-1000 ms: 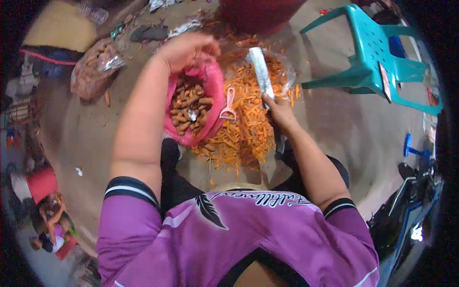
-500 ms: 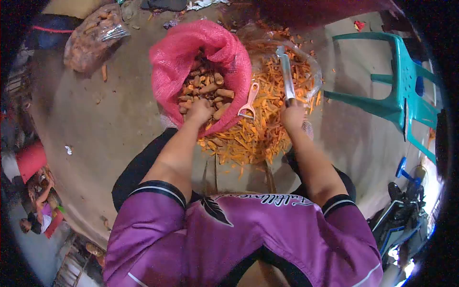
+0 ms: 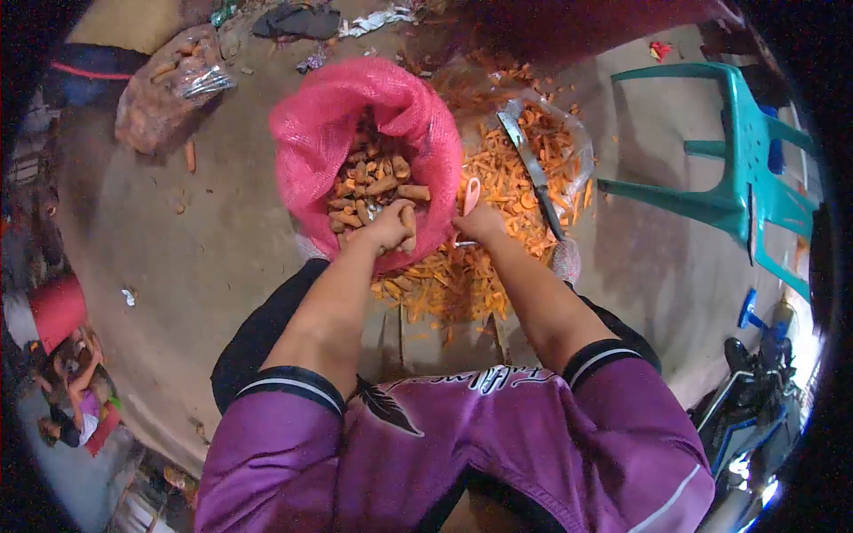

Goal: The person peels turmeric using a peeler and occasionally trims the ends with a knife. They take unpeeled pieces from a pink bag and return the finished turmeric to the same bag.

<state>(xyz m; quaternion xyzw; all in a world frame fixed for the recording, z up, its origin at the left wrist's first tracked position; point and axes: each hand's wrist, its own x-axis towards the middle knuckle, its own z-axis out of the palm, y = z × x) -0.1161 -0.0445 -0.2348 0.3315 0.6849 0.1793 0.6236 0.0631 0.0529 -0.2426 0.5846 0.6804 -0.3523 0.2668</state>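
My left hand (image 3: 387, 227) is inside the mouth of a pink mesh sack (image 3: 306, 133), its fingers closed around a brown root piece (image 3: 409, 229). More brown roots (image 3: 382, 185) fill the sack. My right hand (image 3: 480, 224) is closed on a peeler (image 3: 472, 192) at the sack's right edge; the handle's end shows above the fingers and part of the head below. To the right, a large knife (image 3: 526, 153) lies on orange peelings (image 3: 498, 169), blade pointing up and left, dark handle towards me.
A clear plastic bag (image 3: 582, 147) lies under the peelings. Another filled plastic bag (image 3: 147, 111) sits at the far left. On the right stands a green plastic chair (image 3: 737, 169). Another person (image 3: 82, 404) is at the far left, and a motorcycle (image 3: 751, 400) is at the lower right.
My right hand has let go of the knife, which now lies on the peelings, and moved left to grip the peeler. My left hand has moved right and lower with a root piece.
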